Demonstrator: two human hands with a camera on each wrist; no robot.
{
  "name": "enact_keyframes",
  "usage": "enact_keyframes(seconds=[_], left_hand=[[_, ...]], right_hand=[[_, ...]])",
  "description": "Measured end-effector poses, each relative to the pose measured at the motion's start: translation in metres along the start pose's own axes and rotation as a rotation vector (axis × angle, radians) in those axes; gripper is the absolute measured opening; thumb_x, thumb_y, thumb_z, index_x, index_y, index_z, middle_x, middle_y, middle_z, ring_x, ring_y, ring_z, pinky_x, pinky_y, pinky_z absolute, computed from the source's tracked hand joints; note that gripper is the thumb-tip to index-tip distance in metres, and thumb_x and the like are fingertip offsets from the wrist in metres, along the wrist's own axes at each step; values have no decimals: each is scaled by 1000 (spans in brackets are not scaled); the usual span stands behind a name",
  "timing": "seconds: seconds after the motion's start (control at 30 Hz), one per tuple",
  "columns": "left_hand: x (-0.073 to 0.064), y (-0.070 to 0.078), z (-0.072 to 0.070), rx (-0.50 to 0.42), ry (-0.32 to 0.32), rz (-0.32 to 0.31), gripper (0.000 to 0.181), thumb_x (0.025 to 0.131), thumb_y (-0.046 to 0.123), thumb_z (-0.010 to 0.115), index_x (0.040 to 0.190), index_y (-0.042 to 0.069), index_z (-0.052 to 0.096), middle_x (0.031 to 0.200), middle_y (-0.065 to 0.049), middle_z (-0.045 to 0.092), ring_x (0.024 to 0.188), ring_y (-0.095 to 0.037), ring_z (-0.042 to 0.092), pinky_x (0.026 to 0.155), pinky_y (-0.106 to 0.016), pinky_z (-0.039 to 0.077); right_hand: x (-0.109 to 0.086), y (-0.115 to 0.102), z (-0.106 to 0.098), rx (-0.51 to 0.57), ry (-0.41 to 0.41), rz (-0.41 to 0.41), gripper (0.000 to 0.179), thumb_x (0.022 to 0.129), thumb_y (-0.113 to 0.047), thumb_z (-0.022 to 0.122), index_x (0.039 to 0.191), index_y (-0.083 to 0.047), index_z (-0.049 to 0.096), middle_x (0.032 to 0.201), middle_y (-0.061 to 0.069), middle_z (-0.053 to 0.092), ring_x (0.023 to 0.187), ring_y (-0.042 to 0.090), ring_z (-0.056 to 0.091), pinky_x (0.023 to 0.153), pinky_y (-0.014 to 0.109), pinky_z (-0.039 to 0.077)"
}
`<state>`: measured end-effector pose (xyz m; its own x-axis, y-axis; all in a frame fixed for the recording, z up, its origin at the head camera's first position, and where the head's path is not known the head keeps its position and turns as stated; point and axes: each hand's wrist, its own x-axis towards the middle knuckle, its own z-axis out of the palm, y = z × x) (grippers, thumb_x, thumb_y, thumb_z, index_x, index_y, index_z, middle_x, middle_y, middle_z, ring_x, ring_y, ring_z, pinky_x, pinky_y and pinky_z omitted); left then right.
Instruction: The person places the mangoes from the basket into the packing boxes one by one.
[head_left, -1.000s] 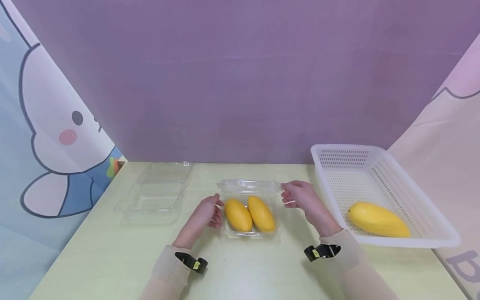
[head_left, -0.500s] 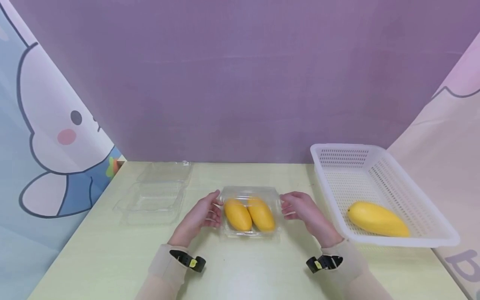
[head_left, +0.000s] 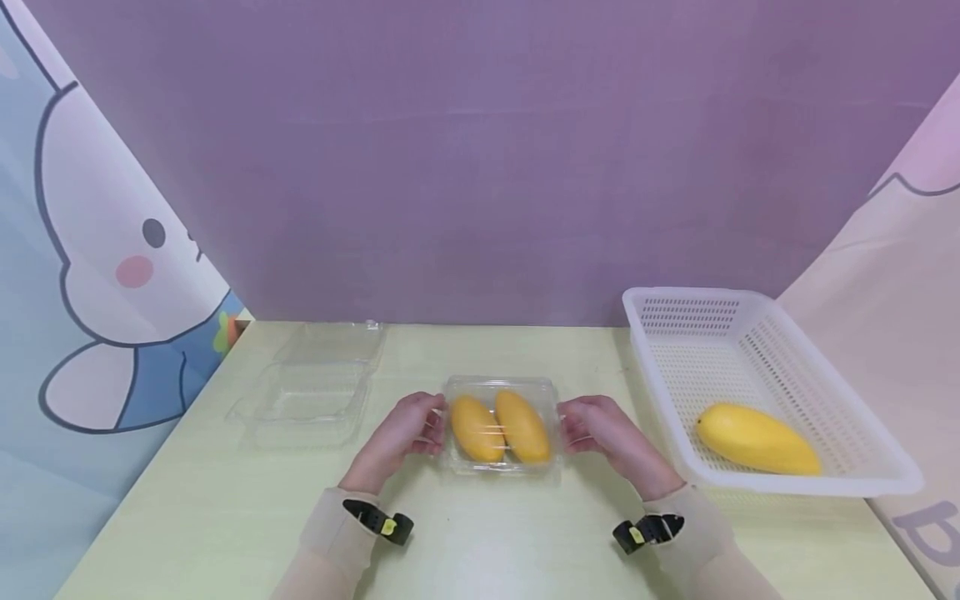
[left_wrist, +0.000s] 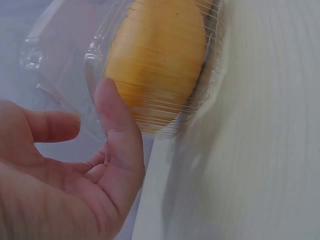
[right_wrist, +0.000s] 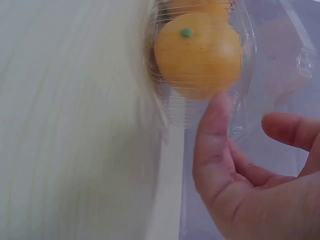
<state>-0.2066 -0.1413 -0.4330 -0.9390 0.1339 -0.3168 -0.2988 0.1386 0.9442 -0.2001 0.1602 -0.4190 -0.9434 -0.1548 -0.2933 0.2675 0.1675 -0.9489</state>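
Two yellow mangoes (head_left: 477,429) lie side by side in a clear plastic clamshell box (head_left: 501,382) at the middle of the table. In the head view its lid is down over them; whether it is latched I cannot tell. My left hand (head_left: 408,429) is at the box's left side, a fingertip against the ribbed wall (left_wrist: 152,107) and the thumb held apart. On the opposite side my right hand (head_left: 603,429) is placed likewise, with a fingertip at the wall near a mango (right_wrist: 197,57) bearing a green stem spot. Both hands' fingers are loosely bent.
Another clear clamshell box (head_left: 311,392) stands with its lid raised at the back left of the pale table (head_left: 480,542). A white perforated basket (head_left: 847,392) on the right holds one mango (head_left: 757,439). A purple partition (head_left: 465,167) borders the table's back.
The clear lid has swung forward and down over the two mangoes. Both hands have come down along the box's sides, the right from the lid's corner. Basket and other box are unmoved.
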Motion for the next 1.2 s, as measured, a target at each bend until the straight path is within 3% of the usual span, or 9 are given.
enact_keyframes(seconds=[0.23, 0.73, 1.0, 1.2], left_hand=[[2, -3, 2, 12, 17, 6, 25, 104, 19, 50, 114, -4, 56, 82, -8, 56, 64, -17, 56, 56, -28, 53], [2, -4, 5, 57, 43, 39, 17, 104, 15, 51, 110, -1, 55, 77, -6, 54, 62, -17, 56, 56, -28, 53], [1, -3, 5, 67, 37, 61, 19, 104, 14, 50, 112, -3, 55, 79, -8, 54, 63, -19, 56, 57, -30, 54], [1, -3, 5, 69, 31, 67, 22, 103, 14, 52, 115, -4, 54, 82, -10, 56, 67, -19, 57, 59, -31, 55]], right_hand=[[9, 4, -1, 37, -20, 6, 30, 95, -11, 60, 110, 15, 57, 77, 6, 60, 67, 17, 61, 63, 30, 57], [28, 5, -1, 58, 28, 21, 26, 97, -10, 57, 107, 14, 57, 72, 5, 57, 60, 14, 56, 55, 26, 52], [27, 5, -3, 51, 6, -26, 27, 98, -8, 58, 108, 16, 57, 75, 6, 58, 62, 14, 57, 56, 25, 53], [21, 2, -6, 26, -41, -37, 31, 97, -5, 58, 117, 18, 54, 81, 8, 61, 67, 15, 59, 61, 25, 55]])
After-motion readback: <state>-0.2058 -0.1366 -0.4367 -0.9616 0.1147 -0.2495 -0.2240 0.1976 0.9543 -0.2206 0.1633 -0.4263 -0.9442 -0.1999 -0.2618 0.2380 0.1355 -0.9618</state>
